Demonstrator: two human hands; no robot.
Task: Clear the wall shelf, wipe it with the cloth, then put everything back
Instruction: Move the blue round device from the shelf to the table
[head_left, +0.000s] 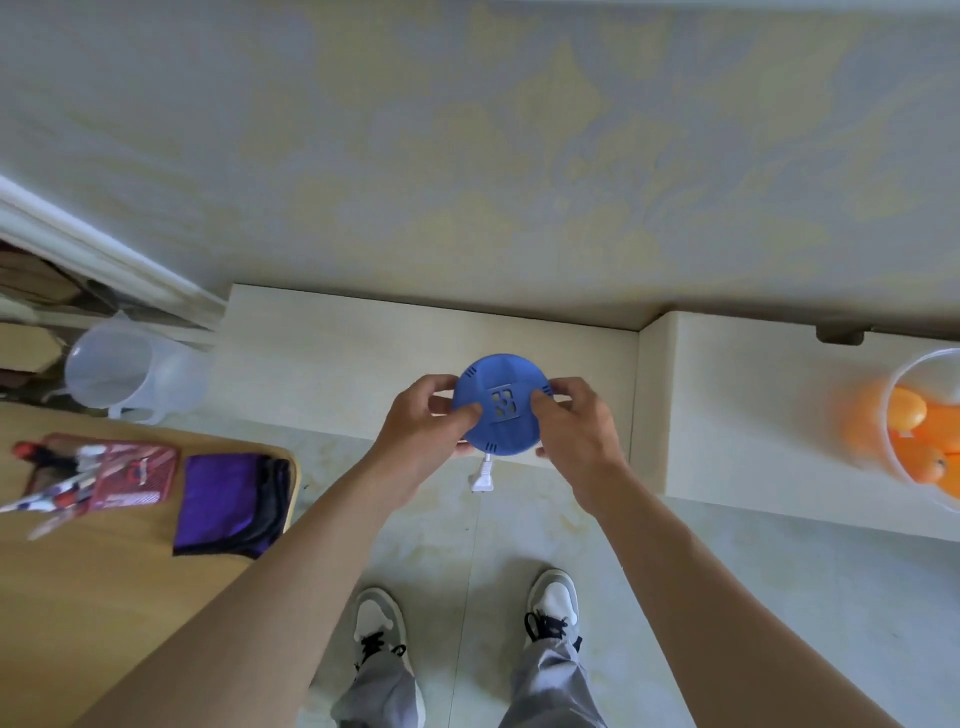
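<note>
Blue disc (501, 410) over shelf

Pinched at opposite rims by left grip (421, 431) and right grip (582, 436), thumbs on top, fingers curled under; held above the wall shelf (337, 364) front edge. Purple cloth (223, 499) folded on the wooden worktop (104, 571).

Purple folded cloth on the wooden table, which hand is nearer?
Left. The left hand grips the blue round plastic disc on the side toward the purple cloth; the right hand grips its far side.

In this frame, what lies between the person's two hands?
In the head view, the blue disc lies between them: the left hand and right hand pinch its opposite edges at the front edge of the shelf. A white plug dangles beneath.
</note>
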